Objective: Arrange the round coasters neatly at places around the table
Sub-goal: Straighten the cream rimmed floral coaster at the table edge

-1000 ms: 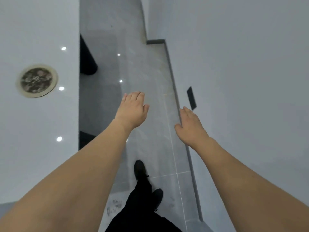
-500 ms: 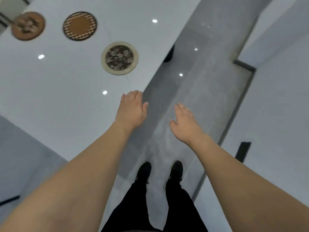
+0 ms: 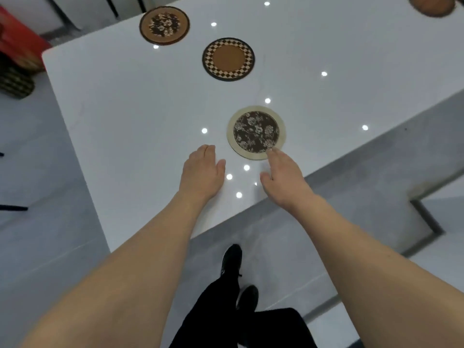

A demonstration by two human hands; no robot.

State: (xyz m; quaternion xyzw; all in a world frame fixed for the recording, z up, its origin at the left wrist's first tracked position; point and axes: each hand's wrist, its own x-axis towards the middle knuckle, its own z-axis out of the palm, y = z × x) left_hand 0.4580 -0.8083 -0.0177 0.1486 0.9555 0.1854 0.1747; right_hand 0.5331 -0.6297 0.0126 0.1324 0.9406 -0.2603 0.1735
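Grey floor tiles surround a glossy white tabletop (image 3: 140, 116) that reflects small ceiling lights. I read my right hand (image 3: 286, 179) as extended over the near edge, fingers (image 3: 276, 153) straight and loosely together, tips overlapping the rim of the nearest coaster, a cream-rimmed floral coaster (image 3: 256, 132); whether they actually touch it I cannot tell. Nothing is pinched. My left hand (image 3: 202, 172) hovers flat just beside it, fingers pressed together, empty, clear of the coaster.

Outward from the hands, 3 more coasters are visible:
1. Checkered-rim coaster (image 3: 228, 59), beyond the floral one, well apart from it.
2. Brown floral coaster (image 3: 164, 25), near the far corner.
3. Plain brown coaster (image 3: 431, 6), cut off at the upper right edge.

Status: 4 coasters lie flat on the tabletop, none stacked. The first 3 form a rough diagonal line, unevenly spaced. I judge placement largely done; remaining work appears to be squaring the nearest coaster to its place.
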